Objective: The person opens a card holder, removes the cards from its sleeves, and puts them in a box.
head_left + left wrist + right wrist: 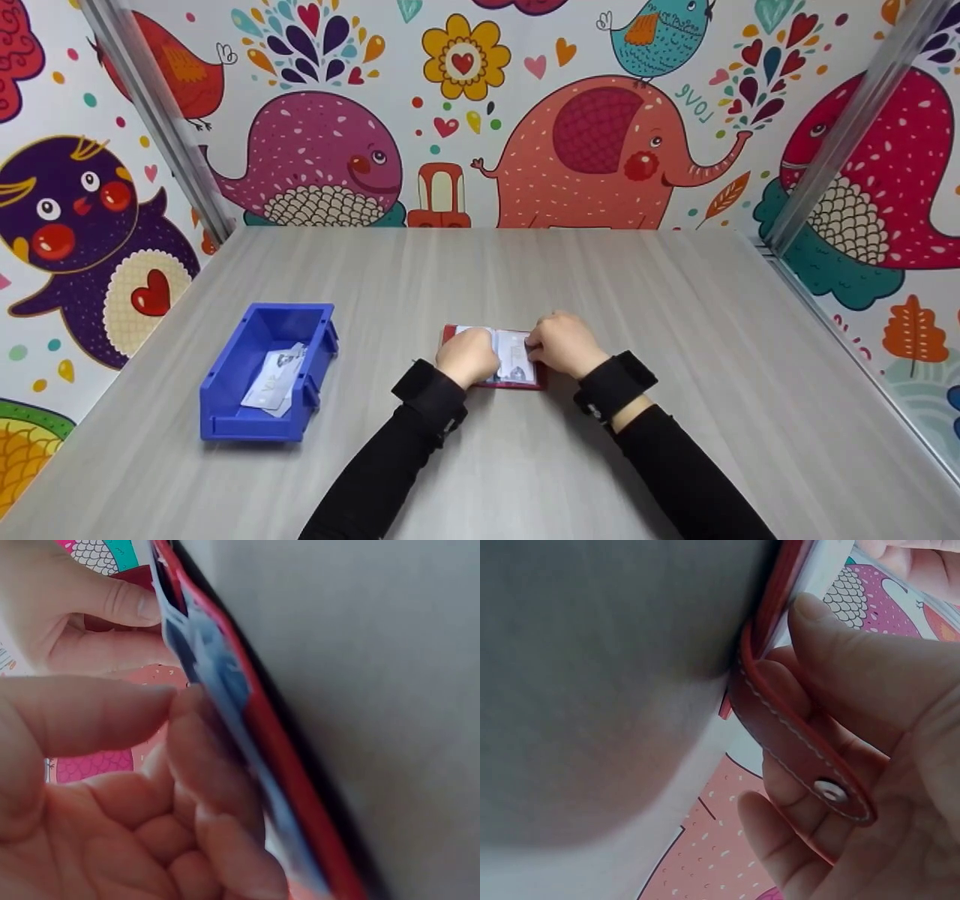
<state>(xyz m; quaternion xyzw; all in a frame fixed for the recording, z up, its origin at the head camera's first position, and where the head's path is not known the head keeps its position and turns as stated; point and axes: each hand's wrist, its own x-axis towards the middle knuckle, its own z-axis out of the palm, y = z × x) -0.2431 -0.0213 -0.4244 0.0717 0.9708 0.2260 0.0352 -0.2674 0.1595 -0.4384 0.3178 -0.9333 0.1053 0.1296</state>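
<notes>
A red card holder (541, 381) lies open on the table, with pale sleeves inside and a whitish card (513, 354) showing on its right-hand page. Over the left page my left hand (469, 355) has its fingers curled, thumb and forefinger meeting at the edge of a clear sleeve (217, 664); blur hides the exact grip. My right hand (566, 343) grips the holder's right edge, its thumb against the pages. Beside those fingers hangs the holder's red strap (787, 727), which has a metal snap. Knuckles cover part of the left page in the head view.
To the left stands a blue bin (251, 427) with several whitish cards (274, 379) lying in it. The pale table (480, 480) meets cartoon-printed walls (450, 135) at the back and sides, with metal posts at the corners.
</notes>
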